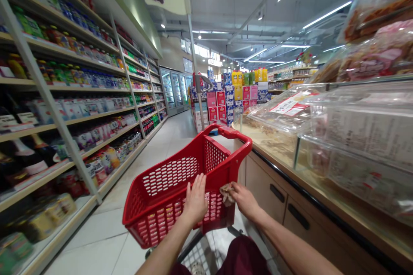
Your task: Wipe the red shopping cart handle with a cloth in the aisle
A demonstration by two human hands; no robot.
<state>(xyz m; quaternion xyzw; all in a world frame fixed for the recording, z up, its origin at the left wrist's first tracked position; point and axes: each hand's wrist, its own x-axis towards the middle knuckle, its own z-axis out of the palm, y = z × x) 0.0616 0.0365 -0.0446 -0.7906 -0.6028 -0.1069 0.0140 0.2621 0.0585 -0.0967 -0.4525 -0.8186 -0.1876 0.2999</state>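
The shopping cart is a red plastic basket with slotted walls and a looped handle. The left hand is flat, fingers extended and grasping nothing, at the cart's near wall; palm contact cannot be confirmed. The right hand pinches a crumpled tan cloth (possibly paper) at that same wall, below the cart's handle. Right of the cart, a wood-fronted counter carries glossy transparent containers, cut off at the view's edge. Blur obscures labels on the shelving left of the cart.
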